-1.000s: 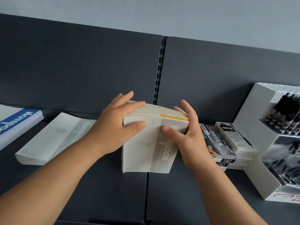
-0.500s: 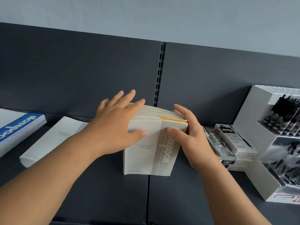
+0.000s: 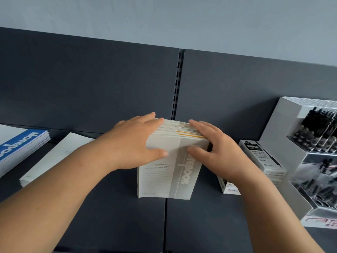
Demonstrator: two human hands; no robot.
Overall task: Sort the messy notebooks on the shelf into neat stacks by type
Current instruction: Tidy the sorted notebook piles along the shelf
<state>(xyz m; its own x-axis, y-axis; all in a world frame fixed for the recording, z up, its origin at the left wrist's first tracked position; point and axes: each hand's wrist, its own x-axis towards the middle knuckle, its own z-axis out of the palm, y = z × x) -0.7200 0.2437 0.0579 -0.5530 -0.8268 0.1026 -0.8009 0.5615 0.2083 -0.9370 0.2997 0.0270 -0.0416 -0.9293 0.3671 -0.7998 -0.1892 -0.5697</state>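
A stack of grey notebooks (image 3: 164, 172) is held on end in the middle of the shelf (image 3: 109, 221), its lower edge resting on the dark surface just over the seam between two shelf boards. The cover is turned towards the camera and the long axis runs from the near edge up and away towards the back panel (image 3: 91, 84). The stack is clamped from both sides. The left hand (image 3: 133, 141) is set on the upper left corner, with the thumb on the cover and the fingers laid over the top edges. The right hand (image 3: 217, 148) is set in the same way on the upper right corner. Thus the stack lies directly between the hands, neither hand being nearer.

The top edges are seen slightly fanned, and a few yellow strips show among them, so the squaring is judged not yet finished; whether those belong to another type cannot be told.

A flat white stack (image 3: 54, 157) lies to the left, well apart, and a blue-covered stack (image 3: 20, 148) beyond it. Should the grey stack be laid down on that side, the left hand would lead. Pen boxes (image 3: 262, 157) lie close behind the right hand, so little room is left there.
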